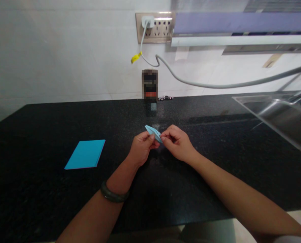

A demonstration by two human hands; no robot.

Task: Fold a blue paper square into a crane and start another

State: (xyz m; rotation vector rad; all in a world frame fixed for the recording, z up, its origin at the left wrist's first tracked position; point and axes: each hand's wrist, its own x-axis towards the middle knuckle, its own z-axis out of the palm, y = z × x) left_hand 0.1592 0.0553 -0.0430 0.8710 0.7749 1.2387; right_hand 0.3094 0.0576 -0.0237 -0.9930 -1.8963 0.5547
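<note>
A small piece of folded light-blue paper (153, 131), pointed at its far left end, is held above the dark countertop (145, 195). My left hand (142, 146) pinches it from the left, thumb on top and fingers beneath. At its near right end, the thumb and forefinger of my right hand (178, 141) close on the paper's tip. The fingers partly cover its lower side, so the full folded shape is hidden. To the left of my hands, a stack of square blue paper (85, 154) lies flat on the counter.
A phone-like upright object (150, 84), blurred out, leans at the wall with a beaded strand (166, 98) beside it. A grey cable (206, 85) runs from the wall socket (155, 28) rightward. A metal sink (287, 114) is set in at right.
</note>
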